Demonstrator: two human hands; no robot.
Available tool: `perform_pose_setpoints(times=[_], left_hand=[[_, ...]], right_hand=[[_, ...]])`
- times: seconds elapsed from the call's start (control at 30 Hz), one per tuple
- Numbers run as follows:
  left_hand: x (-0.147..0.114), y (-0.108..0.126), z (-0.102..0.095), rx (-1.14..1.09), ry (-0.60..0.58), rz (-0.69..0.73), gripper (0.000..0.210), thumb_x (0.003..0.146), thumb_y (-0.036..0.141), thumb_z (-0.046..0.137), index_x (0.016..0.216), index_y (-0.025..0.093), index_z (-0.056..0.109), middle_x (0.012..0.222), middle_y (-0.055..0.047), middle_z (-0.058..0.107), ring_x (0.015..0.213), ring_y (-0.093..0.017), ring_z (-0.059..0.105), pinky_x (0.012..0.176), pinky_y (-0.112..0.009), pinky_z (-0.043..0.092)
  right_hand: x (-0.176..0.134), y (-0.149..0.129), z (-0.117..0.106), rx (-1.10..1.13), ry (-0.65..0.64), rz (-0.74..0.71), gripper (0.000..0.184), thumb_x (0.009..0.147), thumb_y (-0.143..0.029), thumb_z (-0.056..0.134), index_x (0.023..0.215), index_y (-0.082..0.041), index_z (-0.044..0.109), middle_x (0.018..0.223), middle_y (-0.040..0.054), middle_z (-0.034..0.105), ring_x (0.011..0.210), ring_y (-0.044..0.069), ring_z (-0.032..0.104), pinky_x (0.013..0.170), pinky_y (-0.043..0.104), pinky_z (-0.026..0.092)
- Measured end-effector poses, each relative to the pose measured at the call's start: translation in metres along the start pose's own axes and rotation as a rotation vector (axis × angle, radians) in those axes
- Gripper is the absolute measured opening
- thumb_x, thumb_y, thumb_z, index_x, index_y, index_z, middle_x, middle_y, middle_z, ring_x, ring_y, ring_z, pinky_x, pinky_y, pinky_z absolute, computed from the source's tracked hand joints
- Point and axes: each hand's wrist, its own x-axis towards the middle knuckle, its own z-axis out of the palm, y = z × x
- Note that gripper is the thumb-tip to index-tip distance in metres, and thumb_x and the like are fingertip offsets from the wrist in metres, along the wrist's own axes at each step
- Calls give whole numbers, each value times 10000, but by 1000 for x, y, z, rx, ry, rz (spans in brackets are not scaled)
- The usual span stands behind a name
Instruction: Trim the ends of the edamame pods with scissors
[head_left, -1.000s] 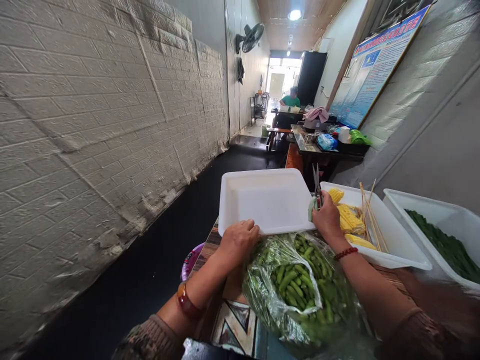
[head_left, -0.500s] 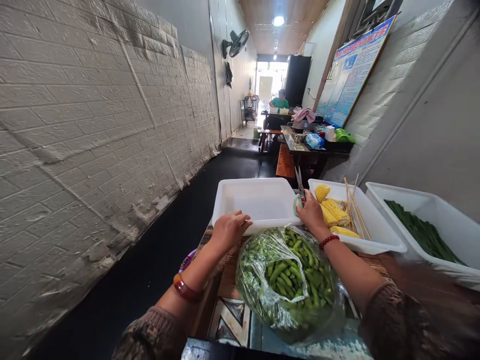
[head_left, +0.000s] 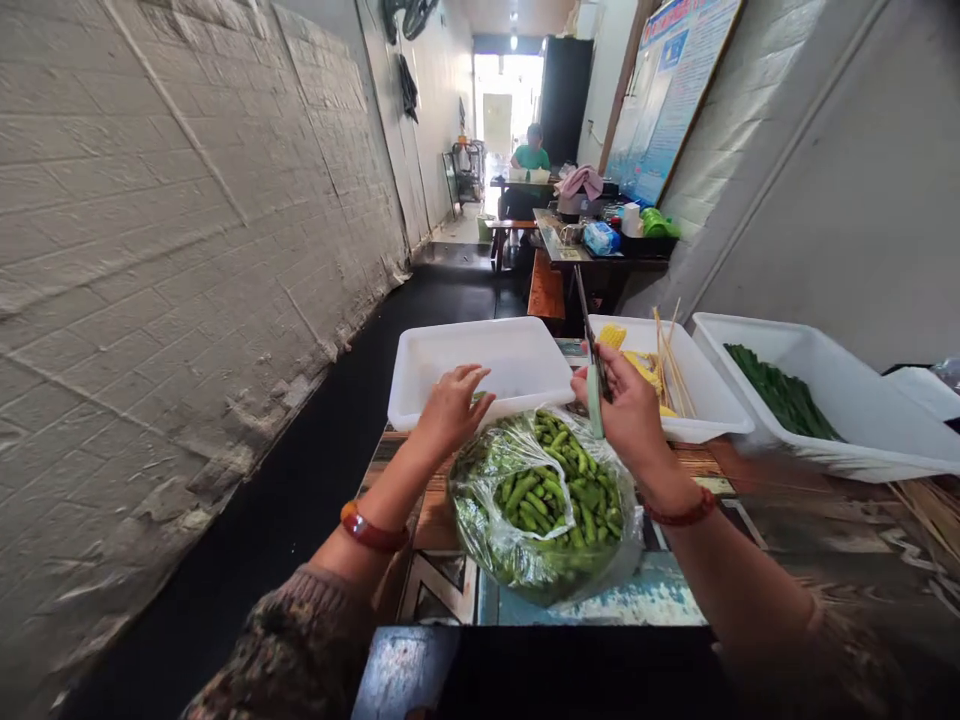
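Observation:
My right hand [head_left: 626, 405] is closed around a pair of scissors [head_left: 592, 385] with pale green handles, the blades pointing up and away. My left hand [head_left: 454, 405] hovers over the near left rim of a white tray [head_left: 517, 335], fingers apart and holding nothing. No pods show inside that tray. Right in front of me, below both hands, a clear plastic bag [head_left: 480, 545] lies torn open in the middle. Green edamame pods [head_left: 532, 495] fill it and show through the hole.
A second white tray [head_left: 716, 420] holds corn pieces [head_left: 613, 336] and wooden skewers [head_left: 675, 370]. To its right, another white tray [head_left: 892, 430] contains long green leaves [head_left: 784, 395]. Farther off, a person in green [head_left: 531, 155] sits at a table. A brick-patterned wall [head_left: 150, 300] runs along the left.
My right hand has lifted the scissors off the tray's rim and turned them upright. My left hand has come off the rim and its fingers have spread. The view has tilted down.

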Motion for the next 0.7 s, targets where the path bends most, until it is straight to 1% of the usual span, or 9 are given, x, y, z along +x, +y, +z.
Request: perform_pose_setpoints(times=[0.1,0.17,0.2,0.27,0.33,0.4,0.5,0.6,0.7], left_hand=[[-21,40,-6,-164,-64,101,332,911,277,564,1207,133,607,1243,-158,631,1167,-258,587,1008,-421,467],[-37,72,-12,-219,-140,219,345,924,320,558,1235,172,588,1260,-131,630,1174,-236,584,1012,-397,469],[-45,88,-14,-224,-184,307,372,920,346,568,1253,180,573,1281,-124,620,1193,-231,570,1023,-390,461],[-59,113,-16,-186,-294,445,443,886,401,616,1276,202,550,1311,-105,607,1261,-247,519,1096,-431,391],[-69,128,-14,-91,-367,501,496,832,432,678,1262,217,554,1287,-96,622,1282,-279,499,1141,-509,310],[-76,132,-11,30,-369,478,464,806,395,712,1214,218,578,1226,-94,648,1266,-301,510,1147,-570,257],[-83,122,-9,192,-270,376,332,829,247,668,1151,204,602,1157,-100,661,1197,-291,560,1133,-592,253],[-87,102,-15,287,-140,274,250,852,143,563,1087,205,622,1096,-94,677,1088,-265,616,1109,-580,286],[-93,75,-19,351,-43,146,268,844,94,492,1024,218,647,1041,-84,698,1008,-250,643,1105,-577,278]], right_hand=[[-32,-17,-8,153,-11,135,461,820,-372,672,1243,-213,582,970,41,691,847,174,656,816,321,537],[-51,-23,-12,205,-5,194,433,831,-376,663,1227,-219,587,959,33,690,822,167,655,798,315,542],[-60,-23,-14,215,-8,217,436,828,-377,665,1225,-217,588,967,38,694,827,173,661,801,320,546],[-76,-21,-18,200,8,248,462,818,-382,670,1238,-209,586,1027,62,706,889,198,676,835,344,549],[-89,-14,-24,141,31,249,495,802,-383,681,1252,-200,585,1123,95,703,984,233,677,878,371,545],[-98,-6,-30,55,36,215,512,793,-372,688,1263,-197,587,1198,116,687,1039,253,671,906,391,541],[-105,6,-39,-77,48,144,477,811,-350,660,1259,-198,601,1217,123,687,1017,257,684,914,416,542],[-108,15,-47,-204,86,86,432,828,-340,622,1237,-201,621,1167,112,708,1005,262,688,907,425,543],[-111,23,-53,-300,94,39,425,839,-330,595,1244,-205,619,1151,109,712,997,261,690,881,413,551]])
